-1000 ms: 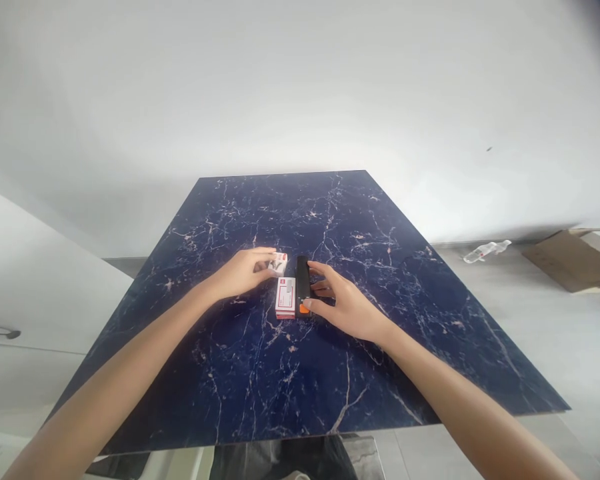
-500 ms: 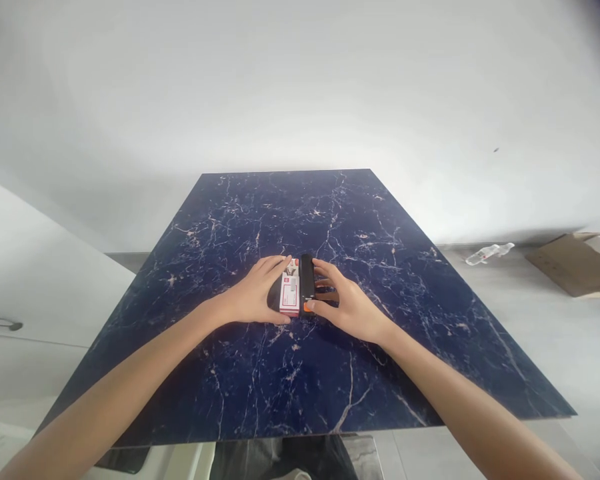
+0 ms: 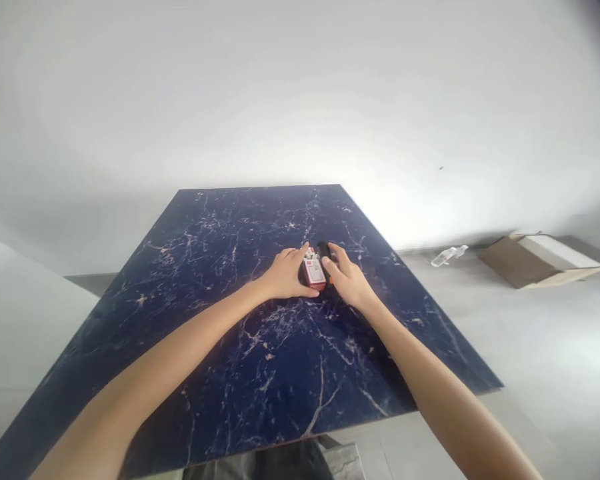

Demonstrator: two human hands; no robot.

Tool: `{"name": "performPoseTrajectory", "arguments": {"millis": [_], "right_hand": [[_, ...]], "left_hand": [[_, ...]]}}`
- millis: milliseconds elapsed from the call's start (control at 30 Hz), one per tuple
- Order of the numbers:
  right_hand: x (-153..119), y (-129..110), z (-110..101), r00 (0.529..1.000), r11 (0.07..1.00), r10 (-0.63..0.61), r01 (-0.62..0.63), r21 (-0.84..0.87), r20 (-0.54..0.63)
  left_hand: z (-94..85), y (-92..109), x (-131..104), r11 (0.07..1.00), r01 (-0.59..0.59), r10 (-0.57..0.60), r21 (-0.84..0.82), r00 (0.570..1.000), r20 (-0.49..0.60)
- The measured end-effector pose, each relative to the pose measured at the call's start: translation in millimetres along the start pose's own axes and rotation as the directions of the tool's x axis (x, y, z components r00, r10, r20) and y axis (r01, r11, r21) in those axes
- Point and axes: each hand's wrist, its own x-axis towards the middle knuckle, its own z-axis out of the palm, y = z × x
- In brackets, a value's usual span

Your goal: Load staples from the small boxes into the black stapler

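On the dark blue marbled table (image 3: 260,347), a small red and white box (image 3: 314,272) stands against a black object (image 3: 324,251) with an orange part. My left hand (image 3: 289,273) wraps round the box's left side, thumb at its near edge and fingers at its far end. From the right, my right hand (image 3: 347,275) grips the black object, its thumb lying on top and its fingers along the far right side. Part of the black object is hidden under my right hand. Something dark shows between the box and my left palm.
An open cardboard box (image 3: 525,261) lies on the floor to the right. Beside it is a clear plastic bottle (image 3: 449,256). A pale wall (image 3: 260,93) rises behind the table's far edge.
The view has turned to the right. Both hands and the items have moved right and away across the table, and my right thumb has shifted from the orange part to farther up the black object.
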Motion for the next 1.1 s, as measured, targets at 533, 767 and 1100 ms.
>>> {"name": "performPoseTrajectory", "arguments": {"millis": [533,767,1100], "right_hand": [[16.3,64.0,-64.5,0.658,0.978,-0.111,-0.062,-0.2,-0.745],[2.1,-17.2,33.1,0.82,0.766,-0.536,0.573,-0.291,0.203],[5.4,-36.8,57.7,0.778,0.769,-0.366,0.562,-0.305,0.51]], "left_hand": [[-2.1,14.9,3.9,0.995,-0.043,0.055,0.09,0.989,-0.136],[-54.9,-48.9,-141.3,0.967,0.141,-0.126,0.214,0.989,-0.081],[-59.6,-47.5,-147.3,0.986,0.08,-0.096,0.149,0.99,0.102]]}}
